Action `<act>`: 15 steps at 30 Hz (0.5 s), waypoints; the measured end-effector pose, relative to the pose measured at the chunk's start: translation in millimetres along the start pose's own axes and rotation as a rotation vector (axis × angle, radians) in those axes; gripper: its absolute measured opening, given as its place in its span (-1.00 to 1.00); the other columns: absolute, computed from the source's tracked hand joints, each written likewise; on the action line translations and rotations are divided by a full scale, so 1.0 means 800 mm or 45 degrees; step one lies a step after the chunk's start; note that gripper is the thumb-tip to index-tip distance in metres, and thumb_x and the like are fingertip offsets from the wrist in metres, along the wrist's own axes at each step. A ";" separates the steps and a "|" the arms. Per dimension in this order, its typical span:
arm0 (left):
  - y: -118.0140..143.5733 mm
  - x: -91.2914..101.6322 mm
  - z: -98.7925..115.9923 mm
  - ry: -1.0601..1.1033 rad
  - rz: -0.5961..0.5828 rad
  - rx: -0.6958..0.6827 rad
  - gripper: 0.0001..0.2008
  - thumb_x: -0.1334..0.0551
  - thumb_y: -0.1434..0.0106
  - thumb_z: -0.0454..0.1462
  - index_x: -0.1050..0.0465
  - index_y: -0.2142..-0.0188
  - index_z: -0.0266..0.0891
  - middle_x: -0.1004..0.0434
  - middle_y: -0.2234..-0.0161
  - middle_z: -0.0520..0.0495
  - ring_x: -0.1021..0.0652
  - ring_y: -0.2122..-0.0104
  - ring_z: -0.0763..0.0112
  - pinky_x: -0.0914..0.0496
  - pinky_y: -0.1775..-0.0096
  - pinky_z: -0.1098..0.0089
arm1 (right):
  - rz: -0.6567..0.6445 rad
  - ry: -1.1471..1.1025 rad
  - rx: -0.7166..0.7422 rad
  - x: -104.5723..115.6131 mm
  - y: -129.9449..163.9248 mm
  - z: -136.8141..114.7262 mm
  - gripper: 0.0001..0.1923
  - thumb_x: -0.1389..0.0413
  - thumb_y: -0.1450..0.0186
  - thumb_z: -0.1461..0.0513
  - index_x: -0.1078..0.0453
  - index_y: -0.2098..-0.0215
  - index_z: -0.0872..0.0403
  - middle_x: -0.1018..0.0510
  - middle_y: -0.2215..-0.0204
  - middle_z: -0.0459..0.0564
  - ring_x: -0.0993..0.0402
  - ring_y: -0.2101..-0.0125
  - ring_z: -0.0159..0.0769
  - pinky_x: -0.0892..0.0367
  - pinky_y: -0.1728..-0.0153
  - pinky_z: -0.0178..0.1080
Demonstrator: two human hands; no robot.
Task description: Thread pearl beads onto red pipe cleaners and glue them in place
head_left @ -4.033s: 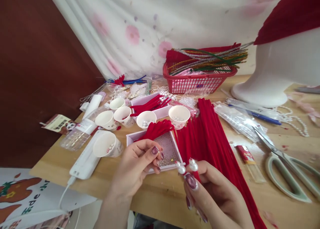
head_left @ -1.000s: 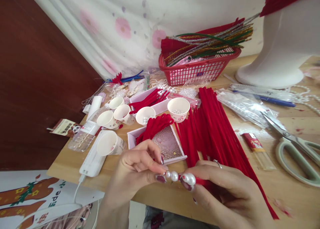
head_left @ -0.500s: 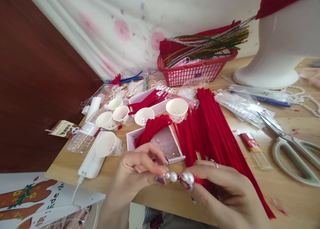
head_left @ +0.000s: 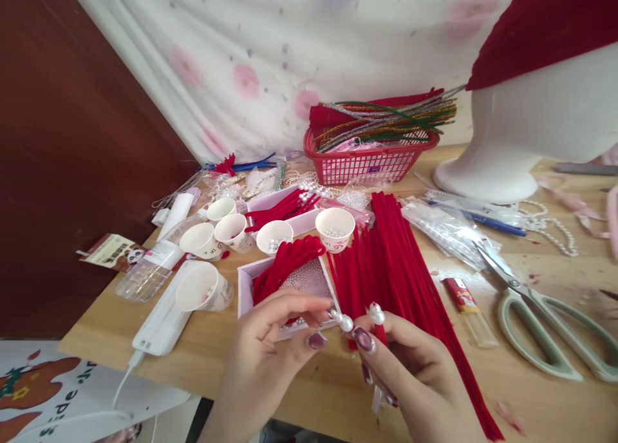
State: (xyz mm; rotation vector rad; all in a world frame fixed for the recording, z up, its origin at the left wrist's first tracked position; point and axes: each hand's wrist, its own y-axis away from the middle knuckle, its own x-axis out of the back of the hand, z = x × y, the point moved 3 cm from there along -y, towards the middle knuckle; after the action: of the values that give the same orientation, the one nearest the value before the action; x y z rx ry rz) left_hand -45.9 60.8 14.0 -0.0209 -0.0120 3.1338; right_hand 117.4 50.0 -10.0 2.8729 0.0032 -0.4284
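Note:
My left hand (head_left: 270,343) and my right hand (head_left: 410,378) meet near the table's front edge. My right hand pinches red pipe cleaner stems tipped with white pearl beads (head_left: 375,314). My left fingertips pinch small pearl beads (head_left: 340,319) on the neighbouring stem tip. Just behind the hands stands a white box (head_left: 246,275) holding tiny beads and looped red pipe cleaners (head_left: 284,263). A long pile of red pipe cleaners (head_left: 396,263) lies to its right.
Several paper cups (head_left: 334,227) with beads stand behind the box. A red basket (head_left: 371,163) of glittery pipe cleaners sits at the back. Scissors (head_left: 541,314), a lighter (head_left: 466,301), a white mannequin base (head_left: 487,172) and a white charger (head_left: 161,320) are around.
The beaded stems have tilted upright and the two bead tips have come slightly apart. Both hands rose a little toward the white box, and the view shifted.

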 end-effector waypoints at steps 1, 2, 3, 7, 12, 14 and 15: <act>0.002 -0.004 0.002 -0.050 0.030 -0.030 -0.85 -0.48 -0.18 -0.06 -0.72 0.27 0.04 -0.67 0.30 0.03 -0.62 0.27 0.40 -0.51 0.16 0.50 | 0.017 -0.004 0.026 0.001 0.001 0.001 -0.70 -0.39 -0.18 -0.04 -0.60 0.51 -0.02 -0.42 0.64 -0.17 -0.24 0.57 -0.41 -0.32 0.46 -0.39; 0.005 -0.007 0.004 -0.108 0.045 -0.074 -0.90 -0.48 -0.18 -0.11 -0.72 0.29 0.02 -0.68 0.32 0.04 -0.63 0.28 0.39 -0.50 0.18 0.50 | 0.033 0.000 0.055 0.001 0.001 0.002 -0.71 -0.39 -0.18 -0.03 -0.60 0.51 -0.03 -0.43 0.63 -0.17 -0.28 0.56 -0.40 -0.33 0.45 -0.39; 0.006 -0.009 0.007 -0.183 0.033 -0.124 -0.95 -0.47 -0.20 -0.18 -0.71 0.31 0.00 -0.69 0.33 0.04 -0.63 0.29 0.38 -0.50 0.20 0.50 | 0.052 0.011 0.082 0.002 0.003 0.003 -0.72 -0.39 -0.19 -0.02 -0.60 0.51 -0.03 -0.45 0.63 -0.16 -0.31 0.55 -0.39 -0.35 0.45 -0.39; 0.003 0.004 0.018 -0.569 -0.068 -0.239 -0.83 -0.32 -0.29 -0.33 -0.70 0.31 -0.05 -0.74 0.35 0.03 -0.68 0.34 0.34 -0.51 0.28 0.48 | 0.142 0.085 0.140 0.008 0.006 0.009 -0.78 -0.35 -0.24 0.00 -0.63 0.39 -0.06 -0.56 0.56 -0.13 -0.45 0.49 -0.34 -0.41 0.42 -0.40; -0.031 0.032 0.013 -1.142 -0.129 -0.059 -0.75 -0.18 -0.36 -0.32 -0.68 0.18 -0.14 -0.75 0.20 -0.09 -0.68 0.27 0.16 -0.50 0.16 0.26 | 0.119 0.262 0.283 0.013 0.004 0.007 -0.77 -0.21 -0.38 0.01 -0.62 0.16 -0.07 -0.60 0.45 -0.13 -0.53 0.39 -0.30 -0.43 0.32 -0.39; -0.045 0.026 0.004 -1.355 -0.265 0.040 -0.74 -0.19 -0.34 -0.36 -0.67 0.12 -0.18 -0.73 0.11 -0.16 -0.67 0.14 0.05 -0.46 0.06 0.16 | 0.088 0.336 0.342 0.014 0.004 0.008 -0.76 -0.15 -0.43 0.03 -0.57 0.09 -0.04 -0.61 0.43 -0.11 -0.53 0.38 -0.29 -0.42 0.32 -0.38; -0.051 0.020 0.000 -1.406 -0.318 0.065 -0.73 -0.20 -0.32 -0.38 -0.66 0.11 -0.18 -0.73 0.09 -0.17 -0.65 0.10 0.02 -0.44 0.04 0.13 | 0.076 0.358 0.350 0.015 0.005 0.009 -0.75 -0.13 -0.45 0.04 -0.54 0.08 -0.02 -0.62 0.42 -0.09 -0.54 0.37 -0.28 -0.41 0.34 -0.36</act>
State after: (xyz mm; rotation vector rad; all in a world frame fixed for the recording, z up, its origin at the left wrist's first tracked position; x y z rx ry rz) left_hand -61.9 101.4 13.7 1.5138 0.0525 2.4748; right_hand 126.6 44.1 -19.3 3.1685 -0.0997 -0.0102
